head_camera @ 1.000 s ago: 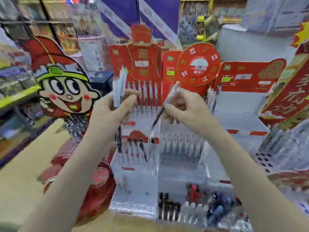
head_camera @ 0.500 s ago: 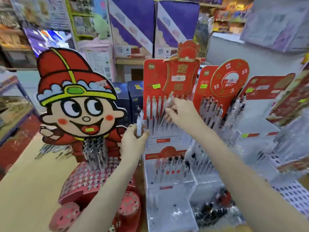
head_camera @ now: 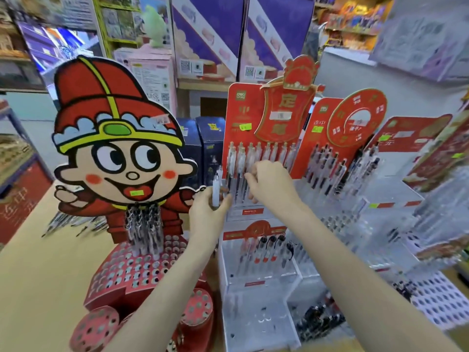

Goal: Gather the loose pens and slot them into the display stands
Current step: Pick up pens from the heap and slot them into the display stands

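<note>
Cartoon cutout stand (head_camera: pixel 119 158) sits well left of both grips. Clear tiered stand (head_camera: pixel 256 252) is directly under and behind them. Right hand (head_camera: pixel 271 184) is at the top-row pens (head_camera: pixel 262 154), fingers curled; what it holds can't be made out. Left hand (head_camera: pixel 209 209), just beside it, clenches white loose pens (head_camera: pixel 216 189) upright.

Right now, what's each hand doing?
Left hand: holding a small bunch of clear pens.
Right hand: fingers curled at the pens in the top row; cannot tell if it grips one.

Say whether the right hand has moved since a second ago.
Yes. The right hand has gone from the lower tiers up to the red-backed stand's top pen row.
</note>
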Tool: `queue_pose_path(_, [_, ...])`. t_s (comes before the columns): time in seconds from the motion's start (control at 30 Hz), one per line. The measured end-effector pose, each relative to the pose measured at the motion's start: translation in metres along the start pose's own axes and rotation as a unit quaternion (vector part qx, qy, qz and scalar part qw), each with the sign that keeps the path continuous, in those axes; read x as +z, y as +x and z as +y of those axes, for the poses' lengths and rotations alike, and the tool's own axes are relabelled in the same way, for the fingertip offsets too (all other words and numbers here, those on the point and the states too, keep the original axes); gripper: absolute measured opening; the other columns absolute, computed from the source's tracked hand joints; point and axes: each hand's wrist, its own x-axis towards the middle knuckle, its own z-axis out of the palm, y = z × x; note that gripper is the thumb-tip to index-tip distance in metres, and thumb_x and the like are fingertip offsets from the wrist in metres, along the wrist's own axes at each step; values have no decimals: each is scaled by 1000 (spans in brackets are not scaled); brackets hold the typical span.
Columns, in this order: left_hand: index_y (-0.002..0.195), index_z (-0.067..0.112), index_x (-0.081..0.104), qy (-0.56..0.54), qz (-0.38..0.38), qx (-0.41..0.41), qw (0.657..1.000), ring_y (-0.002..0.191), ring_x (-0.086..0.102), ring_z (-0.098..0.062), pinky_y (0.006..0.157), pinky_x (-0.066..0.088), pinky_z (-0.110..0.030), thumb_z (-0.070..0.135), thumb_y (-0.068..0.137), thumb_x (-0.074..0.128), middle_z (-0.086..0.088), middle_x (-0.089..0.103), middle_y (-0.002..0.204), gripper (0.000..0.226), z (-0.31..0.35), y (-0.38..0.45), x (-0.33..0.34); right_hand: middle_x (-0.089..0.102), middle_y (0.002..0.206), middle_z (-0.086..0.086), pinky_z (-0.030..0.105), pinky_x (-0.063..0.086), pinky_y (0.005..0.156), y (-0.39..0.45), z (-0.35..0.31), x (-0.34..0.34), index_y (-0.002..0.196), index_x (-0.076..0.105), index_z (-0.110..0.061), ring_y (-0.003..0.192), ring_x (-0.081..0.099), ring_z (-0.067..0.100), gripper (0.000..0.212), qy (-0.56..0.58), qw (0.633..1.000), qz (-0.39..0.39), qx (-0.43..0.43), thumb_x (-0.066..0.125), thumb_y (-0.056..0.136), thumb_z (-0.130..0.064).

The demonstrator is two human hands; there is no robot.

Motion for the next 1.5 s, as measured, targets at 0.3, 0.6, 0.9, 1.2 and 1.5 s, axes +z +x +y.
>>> queue_pose_path(0.3, [89, 18, 63, -11, -24, 44, 999, 66, 54, 3, 60, 44, -9, 15, 87, 64, 5, 62, 78, 4, 11, -11, -22, 68, 65, 2, 24, 52, 59, -28, 2, -24, 84, 67, -9, 50, 61, 10, 27, 217, 974, 31, 48, 59, 90, -34])
queue_pose_path(0.6, [85, 33, 58, 58, -193, 110, 973, 56, 50, -7, 54, 41, -18, 23, 83, 69, 6, 56, 65, 15, 40, -23, -38, 59, 54, -4, 17, 42, 45, -48, -15, -45, 89, 66, -7, 44, 49, 7, 11, 416, 906, -70, 26, 66, 86, -17])
queue_pose_path(0.9, [97, 5, 61, -169, -227, -147, 948, 63, 58, -7, 55, 44, -17, 18, 100, 38, 3, 69, 70, 27, 52, -29, -52, 66, 69, 6, 17, 52, 56, -67, 21, -54, 89, 68, -1, 59, 62, 11, 8, 578, 802, 10, 150, 62, 84, -2])
queue_pose_path(1.2, [97, 7, 59, -318, -169, -155, 920, 61, 44, -8, 46, 34, -15, 20, 97, 42, -1, 65, 71, 22, 66, -35, -53, 68, 71, 5, 15, 53, 62, -90, 44, -53, 91, 65, -1, 65, 66, 11, 9, 637, 747, 65, 180, 59, 86, -4])
queue_pose_path(1.5, [85, 17, 65, -153, -71, -44, 985, 59, 41, -6, 52, 39, -13, 23, 84, 65, 3, 49, 68, 6, 59, -43, -59, 72, 89, -6, 16, 53, 76, -116, 25, -55, 97, 66, -20, 83, 68, 7, 18, 397, 903, -157, 53, 70, 79, -18])
